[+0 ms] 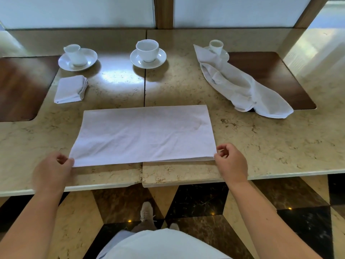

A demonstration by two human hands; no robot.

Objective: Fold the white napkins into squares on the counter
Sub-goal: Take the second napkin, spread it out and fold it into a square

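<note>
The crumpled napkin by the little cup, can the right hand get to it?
Probably yes. The crumpled napkin lies ahead of the right hand with only bare counter between, though that hand now pinches the flat napkin.

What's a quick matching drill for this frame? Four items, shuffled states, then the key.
Items
1. napkin between the hands
2. napkin at far left
3. napkin at far right
4. middle cup

States
A. crumpled, unfolded, lying partly over a saucer
B. upright on its own saucer
C. folded into a compact square
D. a flat rectangle, near corners pinched by the left hand and right hand

Pairs: 1-D, 2-C, 3-A, 4-B
</note>
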